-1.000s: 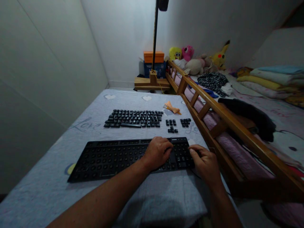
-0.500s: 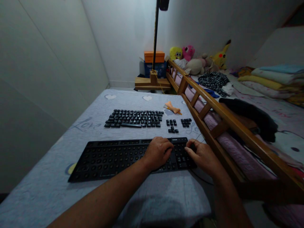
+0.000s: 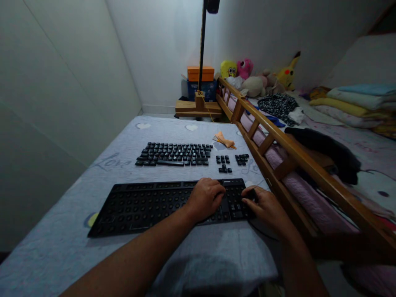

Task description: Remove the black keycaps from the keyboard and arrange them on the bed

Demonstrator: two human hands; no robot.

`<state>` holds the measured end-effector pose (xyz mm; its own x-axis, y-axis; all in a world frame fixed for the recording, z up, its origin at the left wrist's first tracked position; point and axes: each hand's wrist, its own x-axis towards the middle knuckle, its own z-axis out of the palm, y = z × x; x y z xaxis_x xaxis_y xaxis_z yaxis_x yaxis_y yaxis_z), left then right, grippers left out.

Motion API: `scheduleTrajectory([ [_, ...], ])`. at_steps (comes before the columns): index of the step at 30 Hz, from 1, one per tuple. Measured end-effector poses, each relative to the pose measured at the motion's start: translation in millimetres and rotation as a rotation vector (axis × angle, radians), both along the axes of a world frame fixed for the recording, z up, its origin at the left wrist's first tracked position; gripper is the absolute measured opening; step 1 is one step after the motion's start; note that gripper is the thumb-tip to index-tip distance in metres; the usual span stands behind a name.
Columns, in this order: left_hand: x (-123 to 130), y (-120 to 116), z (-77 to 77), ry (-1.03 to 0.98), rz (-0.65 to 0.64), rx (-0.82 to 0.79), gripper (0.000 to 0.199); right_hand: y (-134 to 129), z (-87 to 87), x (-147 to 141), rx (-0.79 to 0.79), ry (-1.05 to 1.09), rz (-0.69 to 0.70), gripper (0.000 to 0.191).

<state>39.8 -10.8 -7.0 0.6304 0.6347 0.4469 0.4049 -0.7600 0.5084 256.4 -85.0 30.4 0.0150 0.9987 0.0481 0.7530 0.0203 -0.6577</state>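
A black keyboard (image 3: 139, 206) stripped of most keycaps lies across the near part of the cloth-covered table. My left hand (image 3: 206, 199) rests on its right half, fingers curled down against it, the tips partly hidden. At the number pad's right edge, my right hand (image 3: 262, 204) pinches a small black keycap (image 3: 253, 194) between thumb and fingers. Several keys remain on the lower number pad (image 3: 236, 210). Behind the keyboard, loose keycaps (image 3: 176, 154) lie in rows, with smaller groups of navigation keycaps (image 3: 222, 159), arrow keycaps (image 3: 225, 168) and number-pad keycaps (image 3: 241, 159) to the right.
An orange cloth piece (image 3: 225, 139) lies beyond the keycaps. A wooden bed rail (image 3: 272, 134) runs along the table's right side, with bedding and plush toys behind it. A dark pole on a wooden base (image 3: 199, 106) stands past the far edge.
My right hand has turned slightly, and the dark keycap now shows more clearly between its thumb and fingers. My left hand and the keyboard have stayed put.
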Motion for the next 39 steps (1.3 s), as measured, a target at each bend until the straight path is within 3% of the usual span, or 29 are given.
scheduleTrajectory([
  [7,1,0,-0.1,0.039,-0.007,-0.018,0.012,10,7.4,6,-0.109,0.03,0.054,0.016],
  [26,0,2,-1.5,0.045,-0.021,-0.02,0.012,39,24.3,11,-0.203,0.059,0.241,0.008],
  [39,0,0,2.3,0.034,-0.025,-0.048,0.008,36,13.2,15,-0.22,0.18,0.173,0.014],
])
